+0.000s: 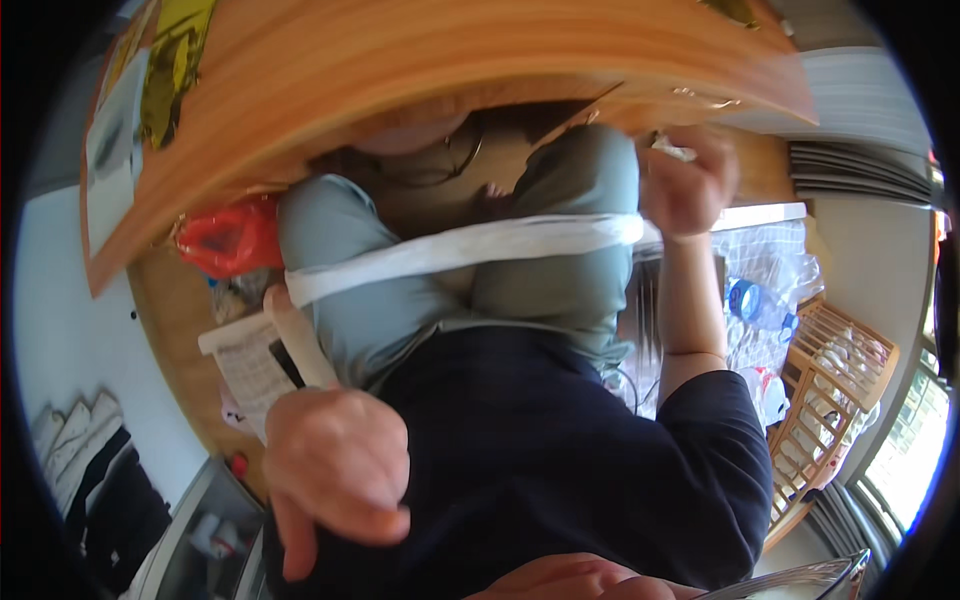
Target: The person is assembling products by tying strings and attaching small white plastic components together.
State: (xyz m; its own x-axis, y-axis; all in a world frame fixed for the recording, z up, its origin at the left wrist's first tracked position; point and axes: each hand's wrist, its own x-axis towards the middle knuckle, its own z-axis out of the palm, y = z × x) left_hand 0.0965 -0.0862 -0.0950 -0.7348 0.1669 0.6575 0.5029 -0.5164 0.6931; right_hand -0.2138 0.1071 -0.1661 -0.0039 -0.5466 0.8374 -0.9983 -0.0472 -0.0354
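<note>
white strip [460,245] lay across both grey trouser legs [565,180]. left hand [338,455] was over the dark shirt [530,430], palm hidden, couldn't tell its grip. right hand [692,188] was curled, blurred; couldn't tell if it held the white scrap [676,149].

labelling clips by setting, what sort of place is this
Probably a bedroom or similar room in a home: there is a wooden desk, plus what looks like a slatted wooden crib near a window.
</note>
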